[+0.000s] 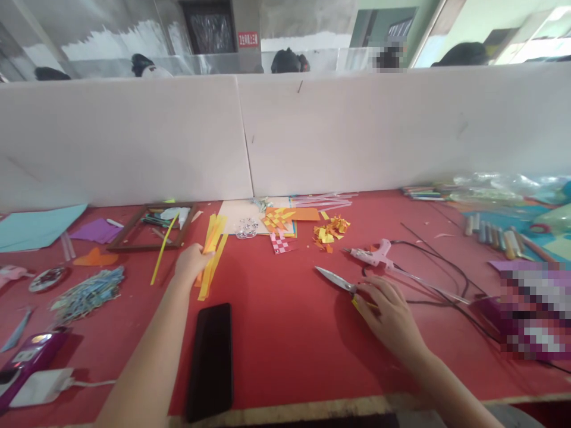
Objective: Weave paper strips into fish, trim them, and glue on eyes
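My left hand (191, 263) is at a bundle of yellow and orange paper strips (216, 242), its thumb and fingers closed on their near side. Over on the right, my right hand (387, 309) curls around the yellow handle of a pair of scissors (335, 278); the closed blades point away to the left. Just beyond the scissors lies a pink glue gun (372, 255). A heap of yellow and orange paper scraps (331, 232) sits farther back, beside a woven orange and yellow paper piece (277, 220) and a pink checked one (280, 243).
A black phone (210, 361) lies near the table's front edge. Left are a wooden frame (145, 246), a pile of bluish sticks (91, 294) and a purple power strip (42, 355). The glue gun's cable (464, 279) crosses the right side. White panels (357, 131) stand behind.
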`<state>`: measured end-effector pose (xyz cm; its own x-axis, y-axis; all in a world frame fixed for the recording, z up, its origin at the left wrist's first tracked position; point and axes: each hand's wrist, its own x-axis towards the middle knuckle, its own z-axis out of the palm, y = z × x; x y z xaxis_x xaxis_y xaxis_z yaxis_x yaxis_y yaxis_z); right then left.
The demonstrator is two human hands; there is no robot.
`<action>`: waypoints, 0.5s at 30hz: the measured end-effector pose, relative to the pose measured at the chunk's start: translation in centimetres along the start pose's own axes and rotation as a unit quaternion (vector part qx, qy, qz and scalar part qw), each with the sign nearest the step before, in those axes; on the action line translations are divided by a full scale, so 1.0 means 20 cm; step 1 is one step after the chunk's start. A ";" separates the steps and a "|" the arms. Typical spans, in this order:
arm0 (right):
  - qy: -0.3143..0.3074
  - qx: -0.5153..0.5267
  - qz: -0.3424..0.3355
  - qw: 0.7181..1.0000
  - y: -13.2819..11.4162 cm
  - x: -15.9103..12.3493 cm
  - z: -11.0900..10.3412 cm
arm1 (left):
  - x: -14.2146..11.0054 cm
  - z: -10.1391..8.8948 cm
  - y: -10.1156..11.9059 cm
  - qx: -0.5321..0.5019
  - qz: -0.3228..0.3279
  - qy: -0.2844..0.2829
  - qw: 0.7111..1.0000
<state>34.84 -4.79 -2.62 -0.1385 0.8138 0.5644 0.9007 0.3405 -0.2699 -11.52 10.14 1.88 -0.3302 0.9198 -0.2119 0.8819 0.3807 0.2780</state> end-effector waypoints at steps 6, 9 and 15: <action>-0.056 0.022 0.012 0.998 -0.06 -0.04 0.02 | -0.04 -0.03 0.01 -0.028 -0.011 0.042 0.999; -0.032 0.024 0.013 0.999 -0.03 -0.05 0.02 | -0.08 -0.07 0.01 -0.053 -0.021 0.075 0.996; -0.035 -0.003 0.013 0.999 0.01 -0.04 -0.01 | -0.20 -0.13 0.04 -0.162 0.052 0.141 0.975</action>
<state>35.29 -5.48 -2.95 -0.1438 0.8529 0.5019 0.9065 0.3169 -0.2790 -10.35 7.11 5.33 -0.3650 0.9270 0.0859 0.7777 0.2529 0.5755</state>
